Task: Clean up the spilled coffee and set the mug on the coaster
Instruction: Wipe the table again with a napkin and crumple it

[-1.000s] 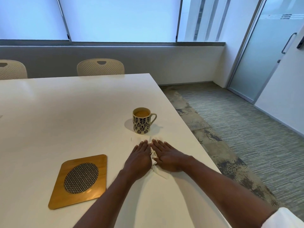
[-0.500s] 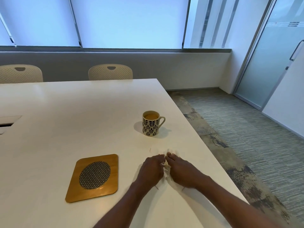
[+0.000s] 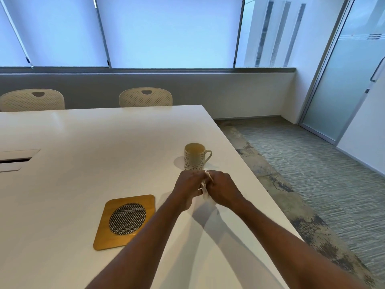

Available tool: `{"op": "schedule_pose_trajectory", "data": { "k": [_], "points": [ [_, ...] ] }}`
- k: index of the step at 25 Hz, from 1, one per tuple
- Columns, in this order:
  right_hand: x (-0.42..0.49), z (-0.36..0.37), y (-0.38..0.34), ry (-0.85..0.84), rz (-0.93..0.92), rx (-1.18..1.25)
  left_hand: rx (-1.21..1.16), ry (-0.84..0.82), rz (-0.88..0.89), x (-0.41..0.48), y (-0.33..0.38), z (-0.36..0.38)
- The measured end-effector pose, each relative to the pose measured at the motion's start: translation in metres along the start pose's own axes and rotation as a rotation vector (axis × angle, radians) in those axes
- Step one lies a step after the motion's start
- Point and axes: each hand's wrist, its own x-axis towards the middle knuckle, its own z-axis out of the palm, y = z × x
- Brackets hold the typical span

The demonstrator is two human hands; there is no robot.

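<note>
Head view: the left hand (image 3: 187, 185) and right hand (image 3: 224, 188) meet near the table's (image 3: 83, 167) right edge, fingers curled round a crumpled tissue (image 3: 205, 187) (mostly hidden between them). The mug (image 3: 194, 157) stands just beyond them. The coaster (image 3: 126, 221) lies left of the forearms.

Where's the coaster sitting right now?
In the head view, the coaster lies flat on the white table, just left of the left hand and nearer the camera than the mug.
</note>
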Motion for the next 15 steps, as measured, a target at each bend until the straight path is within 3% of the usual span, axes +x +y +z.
{"op": "schedule_pose_trajectory", "data": {
  "k": [4,10,12,15],
  "points": [
    [0.000,-0.006,0.000,-0.217,0.034,0.323,0.024,0.057,0.079,0.000,0.009,-0.007],
    [0.008,-0.014,0.003,-0.040,0.043,0.283,0.027,0.224,0.080,-0.001,0.007,-0.007],
    [0.011,-0.014,0.004,-0.035,0.035,0.262,-0.015,0.178,0.080,-0.001,0.004,-0.008],
    [0.014,-0.014,0.006,0.117,0.079,0.266,-0.150,-0.115,0.127,-0.003,-0.005,-0.014]
  ]
}}
